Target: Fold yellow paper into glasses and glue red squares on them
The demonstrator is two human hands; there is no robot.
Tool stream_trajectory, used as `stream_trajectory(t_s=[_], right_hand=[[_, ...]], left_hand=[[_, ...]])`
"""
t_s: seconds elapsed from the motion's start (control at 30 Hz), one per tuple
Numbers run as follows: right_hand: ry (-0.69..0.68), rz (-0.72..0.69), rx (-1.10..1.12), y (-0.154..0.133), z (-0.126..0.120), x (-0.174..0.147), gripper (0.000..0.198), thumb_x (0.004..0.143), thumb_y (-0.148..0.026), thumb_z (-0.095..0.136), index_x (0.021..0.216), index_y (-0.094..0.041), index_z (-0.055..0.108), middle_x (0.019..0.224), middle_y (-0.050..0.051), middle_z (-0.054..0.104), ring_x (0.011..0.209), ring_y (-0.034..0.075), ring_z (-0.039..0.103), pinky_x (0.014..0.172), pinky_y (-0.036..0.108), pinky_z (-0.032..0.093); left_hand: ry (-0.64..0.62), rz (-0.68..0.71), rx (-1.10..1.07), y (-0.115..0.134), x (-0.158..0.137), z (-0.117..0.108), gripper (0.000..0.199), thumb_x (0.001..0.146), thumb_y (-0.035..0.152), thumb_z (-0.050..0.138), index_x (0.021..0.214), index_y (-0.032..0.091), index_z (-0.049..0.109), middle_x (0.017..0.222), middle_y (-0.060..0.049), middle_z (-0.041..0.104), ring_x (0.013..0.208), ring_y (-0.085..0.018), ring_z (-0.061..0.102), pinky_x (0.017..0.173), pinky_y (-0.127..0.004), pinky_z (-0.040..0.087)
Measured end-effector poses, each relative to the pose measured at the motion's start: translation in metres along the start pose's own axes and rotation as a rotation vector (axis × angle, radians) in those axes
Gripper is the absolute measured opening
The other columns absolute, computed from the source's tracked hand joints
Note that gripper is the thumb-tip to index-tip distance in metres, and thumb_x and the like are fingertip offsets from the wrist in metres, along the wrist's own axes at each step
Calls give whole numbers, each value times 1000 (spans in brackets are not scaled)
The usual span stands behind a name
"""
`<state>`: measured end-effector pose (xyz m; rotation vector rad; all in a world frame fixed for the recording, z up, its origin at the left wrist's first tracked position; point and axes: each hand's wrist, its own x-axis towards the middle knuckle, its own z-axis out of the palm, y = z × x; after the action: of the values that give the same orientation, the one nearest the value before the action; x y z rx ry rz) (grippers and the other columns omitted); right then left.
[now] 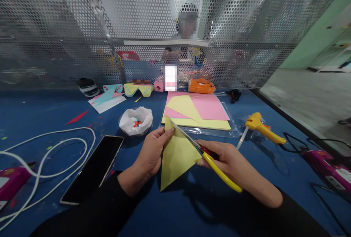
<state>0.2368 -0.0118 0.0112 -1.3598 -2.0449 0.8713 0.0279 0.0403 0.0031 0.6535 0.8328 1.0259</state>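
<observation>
A folded, pointed piece of yellow paper (175, 156) is pinched near its upper tip between the thumb and fingers of my left hand (151, 153). My right hand (226, 158) grips scissors (219, 171) with a yellow handle and some red near the pivot. The scissor blades lie along the paper's upper right edge, pointing up and left toward its tip. Whether the blades are parted is hard to make out. Just beyond the hands lies a stack of pink and yellow paper sheets (211, 108), with a loose yellow cut piece on top.
Left of my hands are a black phone (94, 169), a white cable (41, 164) and a white-lined bowl (128, 121) with colourful scraps. To the right lie a yellow glue gun (264, 129) and a purple power strip (326, 167). A perforated metal screen (145, 10) borders the far side.
</observation>
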Motion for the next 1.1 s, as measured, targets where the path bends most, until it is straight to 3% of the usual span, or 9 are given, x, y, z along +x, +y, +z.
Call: stream_trajectory(t_s=[0.23, 0.4, 0.67, 1.1], right_hand=[[28, 12, -42, 3, 3, 0, 27, 86, -42, 64, 104, -24, 72, 88, 4, 73, 75, 18, 64, 69, 29, 51], [92, 15, -80, 5, 8, -2, 34, 83, -44, 66, 112, -26, 70, 91, 4, 74, 76, 19, 66, 68, 30, 53], [106, 38, -163, 4, 7, -3, 48, 82, -49, 66, 124, -26, 65, 100, 7, 75, 81, 22, 69, 74, 36, 55], [59, 30, -50, 9, 10, -2, 37, 85, -45, 66, 117, -27, 67, 96, 5, 73, 81, 20, 67, 74, 34, 54]], left_hand=[[25, 97, -6, -1, 3, -1, 33, 67, 37, 85, 83, 17, 65, 73, -2, 74, 60, -15, 68, 57, -23, 55], [42, 132, -1, -2, 4, -3, 34, 65, 36, 86, 78, 17, 61, 68, 1, 71, 53, -12, 64, 53, -22, 53], [48, 109, 8, -1, 2, 0, 34, 62, 35, 88, 76, 14, 65, 65, -2, 71, 52, -13, 63, 51, -22, 52], [36, 46, 40, -3, 0, 2, 35, 57, 35, 90, 75, 14, 68, 63, -3, 70, 52, -13, 63, 54, -24, 53]])
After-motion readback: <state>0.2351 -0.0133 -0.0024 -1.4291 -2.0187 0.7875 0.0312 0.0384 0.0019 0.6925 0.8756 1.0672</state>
